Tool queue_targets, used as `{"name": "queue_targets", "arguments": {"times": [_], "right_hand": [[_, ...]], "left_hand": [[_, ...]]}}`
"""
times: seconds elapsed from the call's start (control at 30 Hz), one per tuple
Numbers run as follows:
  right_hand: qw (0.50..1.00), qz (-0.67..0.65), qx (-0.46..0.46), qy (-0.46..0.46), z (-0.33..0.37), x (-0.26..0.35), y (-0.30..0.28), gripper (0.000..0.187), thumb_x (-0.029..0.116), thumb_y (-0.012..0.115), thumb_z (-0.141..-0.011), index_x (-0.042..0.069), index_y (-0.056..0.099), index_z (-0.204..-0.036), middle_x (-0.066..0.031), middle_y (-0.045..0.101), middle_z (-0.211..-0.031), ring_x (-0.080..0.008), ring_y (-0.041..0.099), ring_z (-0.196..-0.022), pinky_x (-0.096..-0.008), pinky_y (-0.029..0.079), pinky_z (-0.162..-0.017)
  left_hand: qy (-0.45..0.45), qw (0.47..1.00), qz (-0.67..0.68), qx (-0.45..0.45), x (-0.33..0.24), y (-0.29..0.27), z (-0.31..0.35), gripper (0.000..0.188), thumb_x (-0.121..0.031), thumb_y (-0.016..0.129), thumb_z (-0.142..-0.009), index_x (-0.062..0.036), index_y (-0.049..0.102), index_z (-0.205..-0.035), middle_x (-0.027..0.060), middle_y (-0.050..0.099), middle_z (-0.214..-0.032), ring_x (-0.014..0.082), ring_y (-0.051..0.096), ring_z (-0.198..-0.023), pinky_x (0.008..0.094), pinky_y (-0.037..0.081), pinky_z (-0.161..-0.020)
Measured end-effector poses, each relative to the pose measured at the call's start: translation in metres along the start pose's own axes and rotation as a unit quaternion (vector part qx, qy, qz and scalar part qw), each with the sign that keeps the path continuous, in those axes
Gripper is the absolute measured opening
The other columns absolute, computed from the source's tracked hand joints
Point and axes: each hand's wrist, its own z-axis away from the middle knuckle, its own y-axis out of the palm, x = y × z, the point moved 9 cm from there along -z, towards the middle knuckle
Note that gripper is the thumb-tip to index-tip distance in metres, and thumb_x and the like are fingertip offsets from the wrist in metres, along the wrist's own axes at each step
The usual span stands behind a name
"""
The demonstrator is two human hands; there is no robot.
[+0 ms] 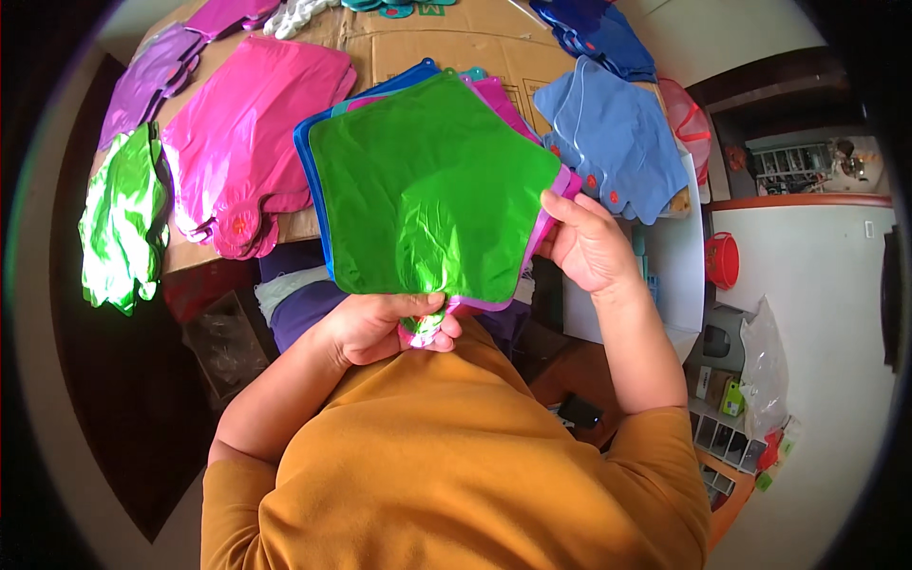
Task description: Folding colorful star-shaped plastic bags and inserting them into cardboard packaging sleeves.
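Observation:
A stack of flat, uninflated foil balloons lies across my hands above the table's near edge. Its top sheet is a shiny green foil balloon, roughly star-shaped. Pink and blue balloon edges stick out beneath it. At the bottom, my left hand pinches the gathered necks of the stack, thumb on top and fingers below. My right hand grips the right corner, its thumb over the edge and the other fingers behind. How many balloons are in the stack cannot be made out.
A cardboard-covered table holds more flat foil balloons: a pink pile, light green ones, purple ones, a pale blue pile and dark blue ones. A red basket hangs at the right.

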Motion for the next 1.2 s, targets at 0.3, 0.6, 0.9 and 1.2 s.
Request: {"name": "queue_targets", "arguments": {"times": [0.3,0.6,0.9,1.2], "right_hand": [[0.99,0.128,-0.037,-0.043,-0.041,0.025,-0.003,0.029,-0.001,0.063,-0.083,-0.003,0.058,-0.112,-0.0101,0.067,-0.101,-0.0184,0.067,-0.089,-0.0336,0.055,-0.079],[0.978,0.204,-0.051,0.006,-0.082,0.058,-0.016,0.047,0.009,0.066,-0.088,-0.006,0.046,-0.128,-0.0144,0.062,-0.115,-0.0211,0.063,-0.1,-0.0341,0.053,-0.087],[0.805,0.588,0.062,0.038,-0.105,0.07,0.023,0.021,0.005,0.062,-0.081,-0.005,0.066,-0.099,-0.0053,0.068,-0.086,-0.0087,0.061,-0.076,-0.0245,0.048,-0.069],[0.876,0.47,0.089,0.06,-0.144,0.082,0.024,0.04,0.009,0.067,-0.084,-0.003,0.055,-0.12,-0.0103,0.066,-0.103,-0.0159,0.065,-0.083,-0.0296,0.053,-0.078]], "left_hand": [[0.001,0.999,0.015,0.049,-0.01,0.016,0.0,0.03,-0.013,0.057,-0.096,0.0016,0.053,-0.122,0.0141,0.066,-0.105,0.0237,0.065,-0.097,0.0384,0.053,-0.089],[0.0,0.999,0.037,0.027,-0.012,0.001,-0.007,0.018,-0.015,0.06,-0.095,-0.0001,0.06,-0.106,0.0074,0.064,-0.096,0.0194,0.063,-0.091,0.0369,0.051,-0.089],[0.033,0.991,0.073,0.103,-0.015,0.001,-0.008,0.042,-0.021,0.066,-0.088,0.001,0.054,-0.121,0.0146,0.062,-0.109,0.0247,0.062,-0.098,0.0391,0.049,-0.093],[0.035,0.999,-0.006,-0.001,-0.015,0.005,-0.023,0.019,-0.005,0.057,-0.094,0.001,0.057,-0.112,0.0106,0.065,-0.097,0.0204,0.063,-0.087,0.0333,0.054,-0.081]]}}
